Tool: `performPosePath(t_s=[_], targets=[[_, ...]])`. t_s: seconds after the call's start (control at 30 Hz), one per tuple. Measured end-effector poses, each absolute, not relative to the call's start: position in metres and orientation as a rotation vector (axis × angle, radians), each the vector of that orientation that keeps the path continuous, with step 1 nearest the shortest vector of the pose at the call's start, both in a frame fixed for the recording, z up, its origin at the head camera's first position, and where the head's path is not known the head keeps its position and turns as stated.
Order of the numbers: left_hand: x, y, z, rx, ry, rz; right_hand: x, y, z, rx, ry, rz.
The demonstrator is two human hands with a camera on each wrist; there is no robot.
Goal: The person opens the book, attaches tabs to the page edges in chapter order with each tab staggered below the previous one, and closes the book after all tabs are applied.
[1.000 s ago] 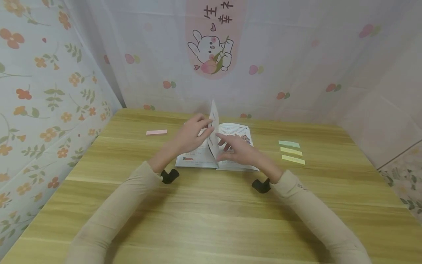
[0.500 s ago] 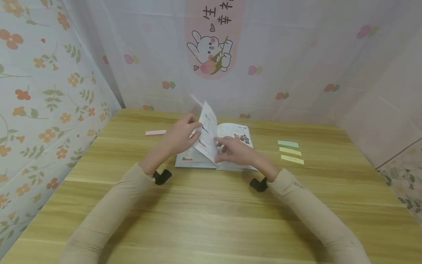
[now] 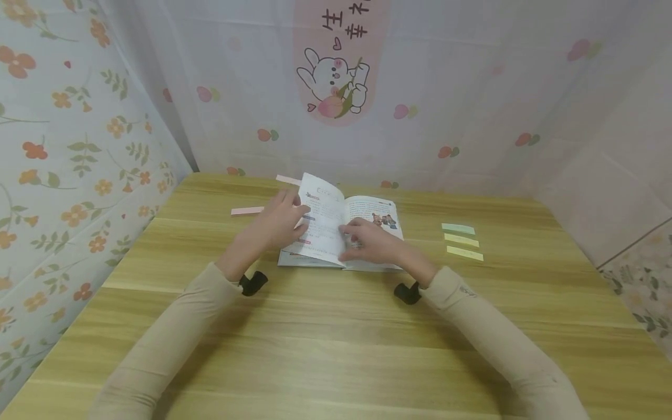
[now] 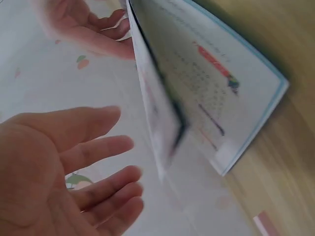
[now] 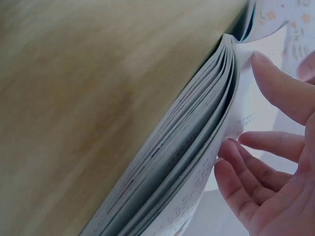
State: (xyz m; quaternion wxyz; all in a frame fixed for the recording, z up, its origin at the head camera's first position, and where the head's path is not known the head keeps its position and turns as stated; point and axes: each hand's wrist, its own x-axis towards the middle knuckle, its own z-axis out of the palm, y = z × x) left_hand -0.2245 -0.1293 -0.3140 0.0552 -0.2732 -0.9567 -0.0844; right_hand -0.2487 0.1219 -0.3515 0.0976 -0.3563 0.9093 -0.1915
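An open book (image 3: pixel 370 205) lies on the table with its right page flat, showing text and a small picture. One leaf (image 3: pixel 324 224) leans over to the left, slightly raised above the page under it. My left hand (image 3: pixel 280 220) is at that leaf's outer edge, fingers extended; the left wrist view shows nothing gripped in the hand (image 4: pixel 74 167). A pink paper strip (image 3: pixel 288 180) sticks out past the leaf's upper left edge. Near the gutter my right hand (image 3: pixel 374 242) has its fingertips against the pages, fingers loosely bent, as the hand (image 5: pixel 280 157) shows up close.
Another pink strip (image 3: pixel 247 211) lies on the table left of the book, partly behind the left hand. To the right are a green strip (image 3: pixel 458 228) and two yellow strips (image 3: pixel 464 253). A patterned curtain (image 3: pixel 420 116) hangs behind the table.
The leaf has swung from upright at the gutter down to the left, carrying its pink strip. My left hand has moved left and down with it; the right hand stays near the gutter.
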Motion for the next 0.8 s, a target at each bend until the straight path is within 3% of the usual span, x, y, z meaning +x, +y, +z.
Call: performPosePath(t_s=[0.53,0.8], targets=[[-0.231,-0.133,-0.346,-0.927,-3.261,-0.302,-0.249,0.115,-0.358,-1.168,2.773,-0.383],[-0.228,-0.131,-0.357,-0.849,-3.375,-0.259,-0.248,0.114,-0.358,-1.205,2.789,-0.314]])
